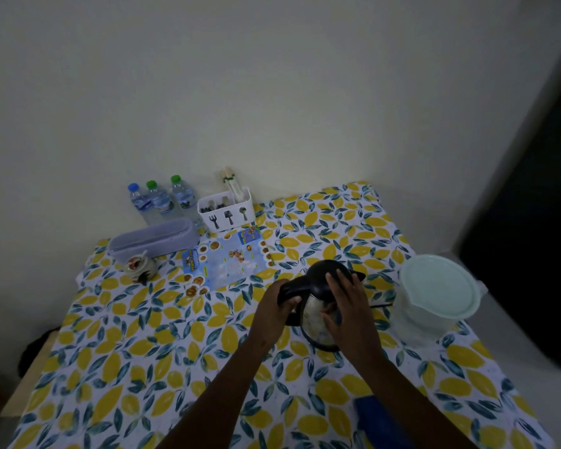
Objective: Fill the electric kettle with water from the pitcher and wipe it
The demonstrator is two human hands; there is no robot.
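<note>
A steel electric kettle (314, 315) with a black lid and black handle stands on the lemon-print tablecloth (143, 351), right of centre. My left hand (274, 307) is closed around its handle. My right hand (347, 303) lies over the lid and the kettle's right side, fingers spread against it. To the right stands the clear plastic pitcher (434, 296) with a pale green lid on. A dark blue cloth (379, 419) lies near the front edge, partly under my right forearm.
At the back by the wall stand three water bottles (162, 199), a white cutlery caddy (227, 209), a lilac oblong box (153, 238), a small ceramic jar (140, 265) and a printed leaflet (227, 257). A black cord runs right of the kettle.
</note>
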